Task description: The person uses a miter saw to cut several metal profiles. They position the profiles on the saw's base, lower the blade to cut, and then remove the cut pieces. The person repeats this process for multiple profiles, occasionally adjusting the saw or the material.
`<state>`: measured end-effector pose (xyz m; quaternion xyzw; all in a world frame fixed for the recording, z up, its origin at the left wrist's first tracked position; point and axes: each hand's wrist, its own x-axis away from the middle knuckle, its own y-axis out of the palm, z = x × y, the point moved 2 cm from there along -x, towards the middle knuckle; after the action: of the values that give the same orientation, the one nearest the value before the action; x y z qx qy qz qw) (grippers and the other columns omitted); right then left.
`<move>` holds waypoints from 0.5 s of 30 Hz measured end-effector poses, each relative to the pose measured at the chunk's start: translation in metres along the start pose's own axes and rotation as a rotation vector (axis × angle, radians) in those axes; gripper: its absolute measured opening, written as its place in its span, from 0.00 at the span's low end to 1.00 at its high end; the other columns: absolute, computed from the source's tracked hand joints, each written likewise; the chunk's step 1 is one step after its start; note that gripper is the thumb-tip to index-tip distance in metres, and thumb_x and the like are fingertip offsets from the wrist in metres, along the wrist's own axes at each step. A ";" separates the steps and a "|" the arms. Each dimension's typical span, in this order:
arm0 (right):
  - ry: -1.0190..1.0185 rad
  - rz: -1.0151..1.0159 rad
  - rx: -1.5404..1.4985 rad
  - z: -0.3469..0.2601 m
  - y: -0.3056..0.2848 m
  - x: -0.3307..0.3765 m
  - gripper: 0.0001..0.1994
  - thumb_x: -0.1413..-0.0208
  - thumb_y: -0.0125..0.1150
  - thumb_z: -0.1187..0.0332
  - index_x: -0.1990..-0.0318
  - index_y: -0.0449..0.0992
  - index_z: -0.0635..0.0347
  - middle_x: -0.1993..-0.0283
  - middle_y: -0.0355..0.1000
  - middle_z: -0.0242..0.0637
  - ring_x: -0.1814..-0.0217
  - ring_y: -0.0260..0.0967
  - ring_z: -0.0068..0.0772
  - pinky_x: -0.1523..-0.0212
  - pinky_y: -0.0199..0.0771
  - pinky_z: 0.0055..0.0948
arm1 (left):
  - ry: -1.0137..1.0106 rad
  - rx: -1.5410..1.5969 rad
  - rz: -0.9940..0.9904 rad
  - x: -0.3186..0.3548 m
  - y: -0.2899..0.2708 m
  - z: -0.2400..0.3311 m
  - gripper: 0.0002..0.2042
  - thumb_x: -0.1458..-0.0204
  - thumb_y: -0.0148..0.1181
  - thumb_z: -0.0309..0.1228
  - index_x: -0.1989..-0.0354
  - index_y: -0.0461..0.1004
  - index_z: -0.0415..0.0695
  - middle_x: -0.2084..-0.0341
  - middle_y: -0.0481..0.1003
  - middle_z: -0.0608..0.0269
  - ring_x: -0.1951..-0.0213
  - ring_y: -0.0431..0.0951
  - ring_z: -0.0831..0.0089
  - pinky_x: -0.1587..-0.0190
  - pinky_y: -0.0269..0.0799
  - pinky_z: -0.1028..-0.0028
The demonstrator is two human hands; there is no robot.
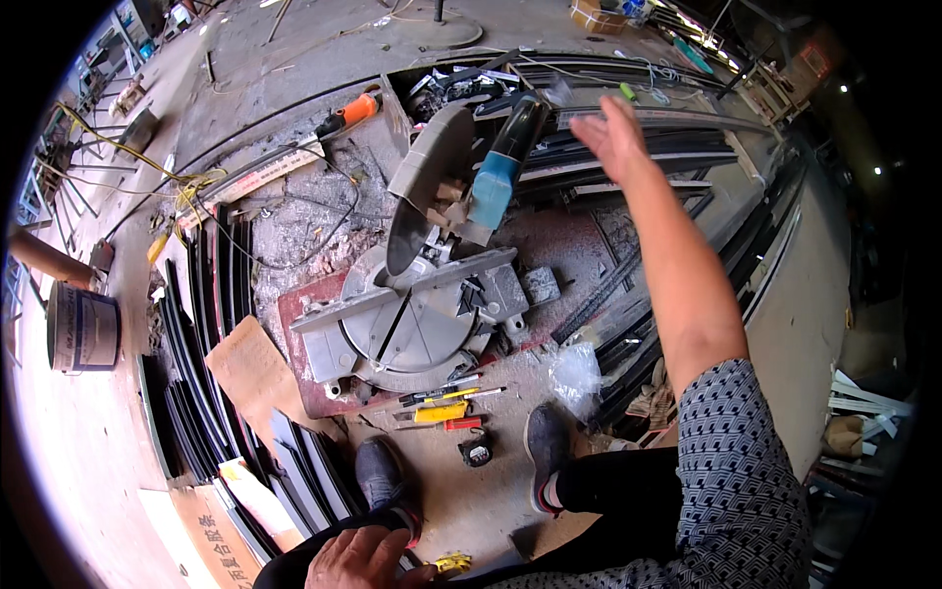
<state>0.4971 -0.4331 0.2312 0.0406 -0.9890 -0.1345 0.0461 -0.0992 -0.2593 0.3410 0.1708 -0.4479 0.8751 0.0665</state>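
Note:
My right arm stretches out to the far right of the miter saw. My right hand (613,137) hangs in the air with its fingers apart, holding nothing, beside the saw's teal and black motor handle (498,177). The saw head is raised, and its grey blade guard (432,162) and blade stand over the round grey saw table (407,329). Small dark offcuts (478,294) lie on the saw table's right side. My left hand (361,558) rests on my leg at the bottom edge, its fingers spread loosely with nothing in them.
Markers, a yellow cutter (440,413), a red-handled screwdriver (465,424) and a tape measure (476,450) lie between my shoes. Long dark profiles (628,157) are stacked right and left. An orange angle grinder (355,111) and bucket (86,329) are left; cables cross the floor.

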 end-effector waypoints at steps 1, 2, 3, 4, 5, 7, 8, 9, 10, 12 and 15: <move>-0.031 0.042 0.002 -0.010 0.002 -0.007 0.27 0.30 0.59 0.60 0.31 0.57 0.61 0.41 0.66 0.63 0.46 0.79 0.50 0.47 0.85 0.43 | 0.009 0.010 0.018 0.000 -0.001 -0.001 0.20 0.43 0.67 0.37 0.46 0.75 0.42 0.56 0.78 0.52 0.54 0.79 0.51 0.51 0.76 0.56; -0.065 0.057 0.030 -0.010 -0.007 -0.010 0.27 0.31 0.59 0.62 0.31 0.57 0.61 0.43 0.67 0.58 0.51 0.80 0.49 0.49 0.86 0.43 | 0.018 0.019 0.036 -0.001 -0.002 -0.002 0.19 0.43 0.67 0.37 0.46 0.76 0.42 0.56 0.78 0.52 0.54 0.79 0.51 0.51 0.76 0.56; -0.088 0.076 0.056 0.002 -0.024 -0.010 0.26 0.31 0.58 0.63 0.32 0.56 0.60 0.45 0.69 0.54 0.55 0.81 0.47 0.51 0.87 0.43 | 0.022 0.025 0.044 -0.001 -0.002 -0.003 0.19 0.43 0.67 0.37 0.46 0.76 0.42 0.56 0.78 0.52 0.54 0.79 0.51 0.51 0.76 0.56; -0.088 0.079 0.100 0.024 -0.038 0.003 0.21 0.32 0.58 0.65 0.36 0.61 0.60 0.47 0.70 0.51 0.55 0.81 0.46 0.53 0.87 0.42 | 0.022 0.029 0.047 -0.001 -0.003 -0.003 0.19 0.43 0.67 0.37 0.46 0.76 0.42 0.56 0.78 0.53 0.54 0.79 0.51 0.51 0.76 0.57; -0.025 0.118 0.106 0.048 -0.057 0.011 0.15 0.33 0.59 0.67 0.42 0.68 0.61 0.51 0.72 0.46 0.56 0.80 0.43 0.56 0.87 0.41 | 0.030 0.036 0.044 -0.002 -0.003 -0.003 0.19 0.44 0.67 0.36 0.46 0.76 0.42 0.56 0.78 0.53 0.54 0.79 0.51 0.51 0.76 0.57; 0.091 0.218 0.174 0.106 -0.088 0.057 0.11 0.35 0.60 0.71 0.48 0.73 0.61 0.57 0.75 0.42 0.61 0.80 0.39 0.61 0.87 0.39 | 0.026 0.041 -0.005 0.001 -0.001 -0.004 0.19 0.45 0.68 0.34 0.47 0.76 0.42 0.57 0.78 0.53 0.54 0.79 0.51 0.51 0.76 0.57; 0.129 0.238 0.183 0.134 -0.101 0.084 0.10 0.36 0.60 0.72 0.48 0.74 0.60 0.58 0.75 0.40 0.63 0.79 0.37 0.64 0.86 0.37 | 0.026 0.057 -0.019 0.000 -0.001 -0.004 0.19 0.46 0.68 0.33 0.47 0.76 0.42 0.57 0.78 0.53 0.54 0.79 0.51 0.51 0.76 0.57; 0.178 0.254 0.185 0.167 -0.106 0.112 0.10 0.37 0.60 0.74 0.49 0.74 0.59 0.60 0.76 0.39 0.66 0.79 0.35 0.67 0.85 0.36 | 0.013 0.066 -0.035 0.000 -0.001 -0.004 0.19 0.46 0.68 0.32 0.47 0.76 0.42 0.57 0.78 0.53 0.54 0.79 0.51 0.51 0.76 0.57; 0.245 0.307 0.219 0.194 -0.111 0.138 0.11 0.38 0.60 0.76 0.49 0.75 0.58 0.61 0.76 0.38 0.69 0.78 0.31 0.71 0.83 0.31 | 0.020 0.049 -0.037 0.000 0.002 -0.006 0.19 0.46 0.68 0.32 0.47 0.77 0.41 0.57 0.77 0.53 0.54 0.79 0.51 0.51 0.77 0.57; 0.315 0.316 0.300 0.244 -0.123 0.194 0.10 0.38 0.61 0.75 0.50 0.75 0.58 0.63 0.76 0.38 0.70 0.77 0.29 0.74 0.81 0.29 | -0.004 0.074 -0.034 -0.003 0.000 -0.004 0.19 0.46 0.69 0.33 0.47 0.77 0.41 0.56 0.78 0.52 0.54 0.79 0.50 0.50 0.77 0.57; 0.363 0.273 0.471 0.298 -0.130 0.259 0.11 0.39 0.62 0.75 0.50 0.75 0.59 0.65 0.75 0.36 0.71 0.76 0.28 0.75 0.80 0.29 | -0.030 0.055 -0.042 -0.007 0.001 -0.003 0.20 0.47 0.70 0.34 0.46 0.77 0.41 0.54 0.78 0.52 0.53 0.79 0.50 0.49 0.76 0.57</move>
<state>0.2181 -0.5042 -0.0693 -0.0593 -0.9649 0.1149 0.2287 -0.0935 -0.2575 0.3356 0.1952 -0.4211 0.8827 0.0734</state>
